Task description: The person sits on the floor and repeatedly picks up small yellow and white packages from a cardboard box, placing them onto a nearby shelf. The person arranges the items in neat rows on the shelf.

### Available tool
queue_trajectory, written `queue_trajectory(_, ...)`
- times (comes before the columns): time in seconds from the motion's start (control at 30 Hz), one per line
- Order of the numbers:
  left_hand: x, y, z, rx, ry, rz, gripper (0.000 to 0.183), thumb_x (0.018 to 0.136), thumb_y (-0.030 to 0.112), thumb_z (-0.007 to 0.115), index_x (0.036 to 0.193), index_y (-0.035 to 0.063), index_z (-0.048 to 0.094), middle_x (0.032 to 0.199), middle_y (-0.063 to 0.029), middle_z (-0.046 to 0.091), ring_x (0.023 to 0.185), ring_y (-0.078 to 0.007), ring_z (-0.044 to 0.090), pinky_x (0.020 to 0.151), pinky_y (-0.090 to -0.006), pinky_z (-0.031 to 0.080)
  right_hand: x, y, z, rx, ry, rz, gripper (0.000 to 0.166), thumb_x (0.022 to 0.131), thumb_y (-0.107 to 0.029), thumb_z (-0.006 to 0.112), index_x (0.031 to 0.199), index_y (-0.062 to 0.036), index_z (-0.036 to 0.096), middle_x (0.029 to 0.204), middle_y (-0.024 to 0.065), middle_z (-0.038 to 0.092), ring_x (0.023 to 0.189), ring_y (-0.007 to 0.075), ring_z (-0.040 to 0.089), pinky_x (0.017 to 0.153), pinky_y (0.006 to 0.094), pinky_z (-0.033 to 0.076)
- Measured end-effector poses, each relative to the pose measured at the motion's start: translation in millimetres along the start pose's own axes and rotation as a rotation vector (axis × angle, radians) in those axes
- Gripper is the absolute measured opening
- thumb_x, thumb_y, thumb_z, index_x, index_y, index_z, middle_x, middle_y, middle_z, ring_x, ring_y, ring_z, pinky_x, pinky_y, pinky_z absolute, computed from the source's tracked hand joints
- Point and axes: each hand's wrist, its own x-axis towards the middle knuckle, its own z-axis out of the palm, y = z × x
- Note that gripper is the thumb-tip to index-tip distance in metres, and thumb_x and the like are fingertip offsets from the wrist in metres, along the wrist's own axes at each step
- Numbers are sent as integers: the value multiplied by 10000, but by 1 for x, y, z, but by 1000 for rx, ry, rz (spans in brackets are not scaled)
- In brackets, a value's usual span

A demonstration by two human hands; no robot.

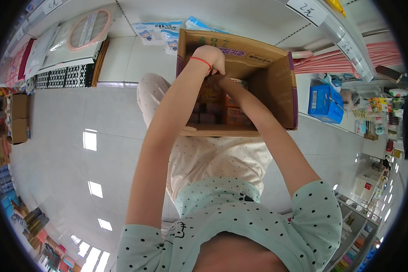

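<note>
An open cardboard box (275, 97) stands before me, over my thighs and against a shelf edge. Several small orange packages (237, 115) lie stacked in its right part, and darker packs (204, 114) sit at the lower left inside. My left hand (210, 57), with a red string at the wrist, is bent down at the box's far left side, its fingers partly curled. Deeper inside, my right hand (217, 81) reaches towards the packages beneath the left one; shadow and the left hand hide its fingers. Whether either hand grips anything does not show.
Blue-and-white plastic pouches (154, 32) lie on the white shelf behind the box. A blue carton (326, 103) stands on the shelf to the right, near pink rods (353, 57). At the left are a pink-rimmed round item in plastic (90, 30) and brown cartons (19, 119).
</note>
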Motion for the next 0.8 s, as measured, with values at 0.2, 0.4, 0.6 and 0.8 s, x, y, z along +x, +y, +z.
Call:
queue_trajectory(0.2,1,2,2,32,12,-2,482,804,428,536,990,-12,605,931,-153,637,794,-224,635,740,-357,498,10,-4,27,74,93,61,457,678,-195,604,1105,-45,548,1084,142,566,1021,269,522,823,370,423)
queue_trajectory(0.4,2,3,1,25,24,7,486,803,439,538,963,-13,611,920,-143,638,778,-219,636,715,-354,502,15,-1,31,109,128,84,442,678,-199,619,1092,-51,562,1065,134,575,1002,262,532,809,365,429)
queue_trajectory(0.6,4,3,2,42,18,-3,476,809,440,529,971,0,613,920,-135,640,778,-216,636,709,-354,502,14,4,30,154,149,101,428,679,-202,633,1078,-58,576,1045,126,584,982,256,543,795,359,435)
queue_trajectory(0.8,-1,7,1,45,23,-9,443,814,408,528,966,1,614,918,-134,641,787,-214,635,737,-349,495,16,22,9,220,71,106,413,680,-205,647,1064,-64,590,1026,118,593,962,250,553,781,354,441)
